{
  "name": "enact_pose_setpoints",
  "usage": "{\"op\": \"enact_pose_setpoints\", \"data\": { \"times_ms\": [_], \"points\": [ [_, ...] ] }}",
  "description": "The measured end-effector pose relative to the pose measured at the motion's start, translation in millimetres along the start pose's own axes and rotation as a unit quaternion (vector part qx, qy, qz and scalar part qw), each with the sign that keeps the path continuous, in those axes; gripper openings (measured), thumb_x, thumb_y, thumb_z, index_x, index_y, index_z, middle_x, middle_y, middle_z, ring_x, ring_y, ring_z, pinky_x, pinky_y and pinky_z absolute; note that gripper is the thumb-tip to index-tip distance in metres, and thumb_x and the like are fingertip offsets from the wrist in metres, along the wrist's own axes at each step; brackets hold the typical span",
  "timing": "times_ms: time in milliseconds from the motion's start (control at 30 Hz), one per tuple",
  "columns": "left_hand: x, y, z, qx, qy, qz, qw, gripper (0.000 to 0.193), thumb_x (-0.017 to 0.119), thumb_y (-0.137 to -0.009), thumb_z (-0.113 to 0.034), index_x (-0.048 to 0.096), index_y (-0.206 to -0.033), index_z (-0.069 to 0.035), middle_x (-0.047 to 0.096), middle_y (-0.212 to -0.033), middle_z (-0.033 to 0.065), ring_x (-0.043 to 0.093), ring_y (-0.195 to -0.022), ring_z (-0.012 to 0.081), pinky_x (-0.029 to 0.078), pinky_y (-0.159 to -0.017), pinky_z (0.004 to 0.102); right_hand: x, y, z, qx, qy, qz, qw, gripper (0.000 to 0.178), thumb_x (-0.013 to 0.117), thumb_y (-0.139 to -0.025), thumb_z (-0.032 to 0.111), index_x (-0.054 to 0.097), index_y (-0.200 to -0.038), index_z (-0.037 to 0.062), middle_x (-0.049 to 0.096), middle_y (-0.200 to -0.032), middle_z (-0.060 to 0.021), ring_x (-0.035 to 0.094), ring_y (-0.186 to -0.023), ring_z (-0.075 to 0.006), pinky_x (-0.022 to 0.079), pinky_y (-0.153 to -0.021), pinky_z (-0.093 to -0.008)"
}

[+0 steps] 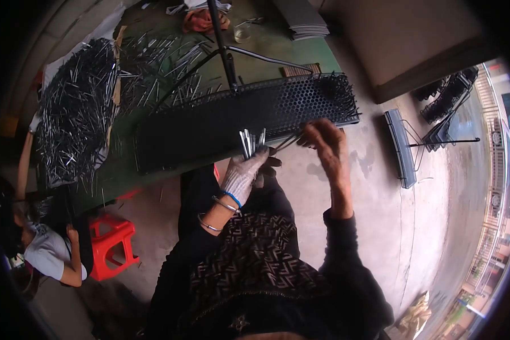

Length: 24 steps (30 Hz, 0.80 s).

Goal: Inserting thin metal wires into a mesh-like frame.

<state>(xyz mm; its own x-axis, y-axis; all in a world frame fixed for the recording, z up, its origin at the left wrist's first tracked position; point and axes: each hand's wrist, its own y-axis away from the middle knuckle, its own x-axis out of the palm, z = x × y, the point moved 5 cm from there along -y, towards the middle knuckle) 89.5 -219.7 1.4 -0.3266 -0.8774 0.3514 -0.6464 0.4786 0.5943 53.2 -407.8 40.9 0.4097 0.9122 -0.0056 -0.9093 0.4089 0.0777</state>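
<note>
My left hand (245, 170), in a whitish knit glove, is closed round a bundle of short shiny metal rods (247, 141) that stick up from the fist. My bare right hand (327, 148) is pinched at the fingertips, just right of the left. Between the hands slants a thin dark rod (287, 141), its far end at the right fingertips. Just beyond both hands, along the table edge, lies a long black rack (209, 127) with a perforated honeycomb top. Many dark pieces (337, 90) crowd its right end.
A large heap of metal rods (79, 107) fills the table's left, with more scattered beside the rack. A black metal stand (226, 56) rises behind. A co-worker (54, 249) sits at far left by a red stool (113, 246). More racks (401, 150) stand on the floor at right.
</note>
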Motion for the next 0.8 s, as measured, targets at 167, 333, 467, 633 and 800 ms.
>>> {"op": "enact_pose_setpoints", "data": {
  "times_ms": [167,333,467,633,800],
  "points": [
    [18,-5,-9,0.016,0.104,0.072,0.992,0.027,0.058,-0.094,-0.027,0.06,-0.105,-0.003,0.068,-0.095,0.0117,0.065,-0.075,0.0154,0.054,-0.059,0.0269,-59,-5,43,-0.176,0.121,-0.215,0.953,0.019,0.055,-0.095,0.011,0.061,-0.104,-0.0046,0.067,-0.089,-0.0079,0.067,-0.083,-0.0156,0.052,-0.076,-0.0259],
    [7,-24,32,-0.109,0.163,0.059,0.979,0.025,0.055,-0.095,-0.022,0.057,-0.11,-0.001,0.066,-0.097,0.0129,0.066,-0.082,0.0226,0.057,-0.071,0.0387,-70,-43,33,-0.209,0.219,-0.283,0.91,0.017,0.056,-0.094,0.01,0.062,-0.103,-0.0035,0.068,-0.088,-0.0081,0.067,-0.083,-0.0151,0.052,-0.076,-0.0251],
    [13,-24,28,-0.079,0.165,0.089,0.979,0.024,0.056,-0.094,-0.019,0.059,-0.109,0.0,0.065,-0.092,0.0102,0.066,-0.079,0.02,0.058,-0.071,0.0368,-69,-65,29,-0.181,0.242,-0.277,0.912,0.015,0.058,-0.091,0.01,0.064,-0.101,0.0008,0.069,-0.082,-0.0078,0.066,-0.078,-0.0121,0.05,-0.073,-0.0244],
    [16,-25,27,-0.087,0.158,0.097,0.979,0.023,0.057,-0.094,-0.017,0.061,-0.109,0.0,0.063,-0.087,0.0072,0.064,-0.074,0.0166,0.059,-0.071,0.0349,-63,-88,20,-0.177,0.26,-0.228,0.921,0.017,0.058,-0.09,0.013,0.065,-0.098,0.0002,0.069,-0.081,-0.0086,0.065,-0.075,-0.0125,0.049,-0.071,-0.0258],
    [17,-28,30,-0.094,0.186,0.121,0.97,0.022,0.056,-0.094,-0.015,0.06,-0.109,0.0,0.062,-0.089,0.0061,0.062,-0.077,0.0147,0.059,-0.075,0.0367,-57,-102,15,-0.186,0.329,-0.195,0.905,0.015,0.057,-0.087,0.013,0.065,-0.096,0.0037,0.066,-0.081,-0.0176,0.065,-0.072,-0.0271,0.049,-0.069,-0.0333]
  ]
}}
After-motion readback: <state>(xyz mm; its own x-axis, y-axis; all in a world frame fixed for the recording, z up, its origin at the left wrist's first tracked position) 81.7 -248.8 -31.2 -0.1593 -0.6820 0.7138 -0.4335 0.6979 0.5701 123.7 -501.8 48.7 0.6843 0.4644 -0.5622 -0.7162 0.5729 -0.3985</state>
